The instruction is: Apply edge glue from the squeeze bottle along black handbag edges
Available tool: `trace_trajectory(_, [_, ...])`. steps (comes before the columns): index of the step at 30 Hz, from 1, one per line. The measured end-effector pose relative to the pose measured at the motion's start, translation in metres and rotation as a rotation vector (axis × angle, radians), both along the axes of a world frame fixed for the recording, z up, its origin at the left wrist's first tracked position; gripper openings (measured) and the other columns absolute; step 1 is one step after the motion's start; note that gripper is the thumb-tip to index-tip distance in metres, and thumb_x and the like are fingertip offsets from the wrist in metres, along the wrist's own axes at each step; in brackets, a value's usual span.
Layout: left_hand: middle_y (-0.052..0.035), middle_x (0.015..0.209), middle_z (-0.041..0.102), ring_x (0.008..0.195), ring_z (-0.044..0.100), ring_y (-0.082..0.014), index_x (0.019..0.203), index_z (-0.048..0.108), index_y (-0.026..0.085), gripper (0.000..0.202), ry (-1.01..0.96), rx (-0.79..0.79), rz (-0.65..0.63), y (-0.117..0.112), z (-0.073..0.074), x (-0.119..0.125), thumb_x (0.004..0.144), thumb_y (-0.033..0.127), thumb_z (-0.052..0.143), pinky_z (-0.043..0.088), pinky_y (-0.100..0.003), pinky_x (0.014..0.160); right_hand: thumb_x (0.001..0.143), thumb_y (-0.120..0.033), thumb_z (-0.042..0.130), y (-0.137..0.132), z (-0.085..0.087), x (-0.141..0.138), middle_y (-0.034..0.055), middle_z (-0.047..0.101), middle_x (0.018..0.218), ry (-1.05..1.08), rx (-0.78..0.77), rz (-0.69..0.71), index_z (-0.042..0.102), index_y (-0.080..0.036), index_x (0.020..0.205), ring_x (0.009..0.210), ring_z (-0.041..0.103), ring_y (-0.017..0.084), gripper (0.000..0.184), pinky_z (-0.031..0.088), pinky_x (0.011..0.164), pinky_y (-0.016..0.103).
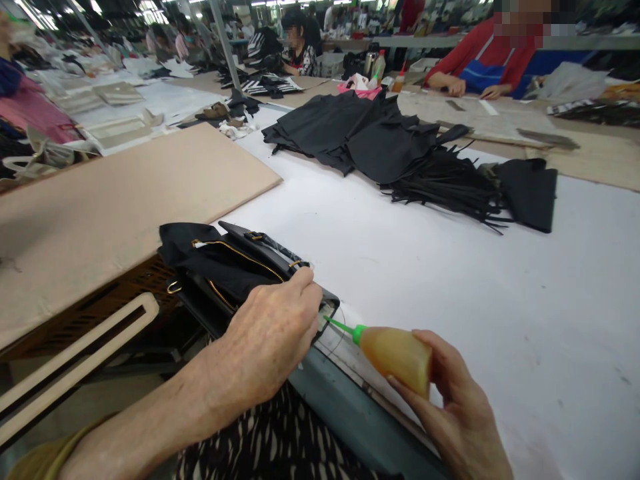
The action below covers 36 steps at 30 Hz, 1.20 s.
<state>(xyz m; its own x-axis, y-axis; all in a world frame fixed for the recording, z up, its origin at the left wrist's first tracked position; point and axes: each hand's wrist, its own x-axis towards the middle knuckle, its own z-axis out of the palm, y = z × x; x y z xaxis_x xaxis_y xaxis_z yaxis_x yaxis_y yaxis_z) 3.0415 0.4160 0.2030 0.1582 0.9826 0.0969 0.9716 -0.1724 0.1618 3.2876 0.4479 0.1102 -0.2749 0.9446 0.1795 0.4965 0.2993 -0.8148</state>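
Observation:
A black handbag (200, 293) with gold zips and a gold ring lies at the table's near edge, its zipped top facing up. My left hand (280, 320) is closed on the bag near its right end, beside the handle; the fingertips are partly hidden. In my right hand (450, 393) is a glue bottle (395, 353), half-clear with amber liquid inside and a green nozzle. The bottle tilts so that the nozzle tip points left into the bag's right end, at a pale patch by its edge. Whether the tip touches cannot be made out.
Black cut pieces (360, 133) are heaped on the white table (450, 280) ahead. A tan board (150, 187) lies on the left, with a slotted pale strip (100, 353) jutting below it. Across the table a person in red (480, 60) works; another bottle (399, 80) stands nearby.

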Motion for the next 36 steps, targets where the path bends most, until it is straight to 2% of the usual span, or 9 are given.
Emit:
trace_trajectory(3, [-0.0010,0.086,0.045,0.065,0.051,-0.0163,0.074,0.038,0.020,0.013,0.000,0.004,0.004,0.000,-0.001,0.000,0.083,0.011,0.042,0.039,-0.031,0.052,0.075,-0.040,0.067,-0.002,0.001,0.003,0.0017,0.057,0.110,0.012,-0.040,0.032,0.048,-0.028,0.116,0.092,0.059,0.019,0.047,0.049,0.081,0.022])
trace_trajectory(6, [-0.0006,0.086,0.044,0.068,0.052,-0.0162,0.074,0.038,0.020,0.014,-0.018,0.007,-0.007,-0.002,-0.003,0.000,0.082,0.010,0.041,0.041,-0.031,0.054,0.074,-0.041,0.069,-0.004,0.002,0.007,0.0019,0.058,0.110,0.047,-0.162,0.047,0.047,-0.028,0.118,0.092,0.061,0.019,0.051,0.050,0.079,0.020])
trace_trajectory(8, [-0.0004,0.085,0.044,0.069,0.052,-0.0160,0.074,0.038,0.020,0.014,-0.033,0.012,-0.013,-0.004,-0.006,-0.001,0.083,0.010,0.041,0.041,-0.030,0.056,0.073,-0.042,0.069,-0.004,0.002,0.008,0.0024,0.060,0.107,0.072,-0.220,0.039,0.047,-0.027,0.117,0.090,0.062,0.019,0.052,0.051,0.076,0.020])
trace_trajectory(13, [0.0000,0.083,0.042,0.066,0.048,-0.0140,0.073,0.038,0.020,0.014,-0.013,0.048,-0.015,-0.013,-0.014,-0.003,0.083,0.010,0.042,0.040,-0.029,0.054,0.070,-0.042,0.072,-0.002,0.000,0.007,0.0030,0.060,0.107,0.110,-0.250,0.014,0.047,-0.027,0.116,0.090,0.062,0.020,0.054,0.052,0.077,0.021])
trace_trajectory(18, [-0.0007,0.087,0.044,0.070,0.048,-0.0126,0.073,0.042,0.018,0.013,0.005,0.080,-0.045,-0.021,-0.024,-0.004,0.082,0.010,0.046,0.042,-0.027,0.057,0.071,-0.041,0.071,0.002,0.002,0.011,0.0020,0.065,0.098,0.154,-0.391,0.045,0.047,-0.027,0.117,0.087,0.063,0.020,0.054,0.053,0.070,0.020])
trace_trajectory(23, [-0.0020,0.088,0.048,0.069,0.049,-0.0109,0.073,0.044,0.017,0.014,-0.001,0.138,-0.022,-0.024,-0.028,-0.005,0.084,0.010,0.043,0.042,-0.024,0.055,0.068,-0.042,0.072,-0.003,0.012,0.003,0.0021,0.066,0.098,0.199,-0.413,-0.031,0.049,-0.026,0.115,0.086,0.064,0.021,0.055,0.054,0.069,0.021])
trace_trajectory(27, [-0.0030,0.090,0.050,0.073,0.051,-0.0112,0.075,0.046,0.017,0.012,-0.025,0.146,-0.022,-0.026,-0.029,-0.005,0.085,0.011,0.043,0.044,-0.023,0.059,0.067,-0.043,0.071,-0.007,0.018,-0.001,0.0026,0.066,0.096,0.157,-0.414,-0.019,0.051,-0.024,0.112,0.083,0.064,0.022,0.052,0.054,0.066,0.023])
trace_trajectory(32, [-0.0048,0.098,0.050,0.075,0.052,-0.0121,0.076,0.046,0.017,0.013,0.000,0.140,-0.011,-0.028,-0.031,-0.005,0.087,0.012,0.040,0.043,-0.025,0.057,0.068,-0.042,0.072,-0.005,0.010,0.002,0.0030,0.063,0.103,0.130,-0.336,-0.030,0.050,-0.025,0.115,0.086,0.064,0.021,0.055,0.054,0.070,0.022])
trace_trajectory(36, [-0.0044,0.098,0.050,0.074,0.052,-0.0119,0.076,0.045,0.017,0.014,-0.017,0.137,-0.012,-0.029,-0.030,-0.006,0.087,0.013,0.039,0.042,-0.025,0.056,0.069,-0.043,0.071,-0.004,0.006,0.000,0.0035,0.062,0.105,0.139,-0.349,-0.027,0.048,-0.026,0.116,0.089,0.063,0.023,0.055,0.054,0.071,0.024])
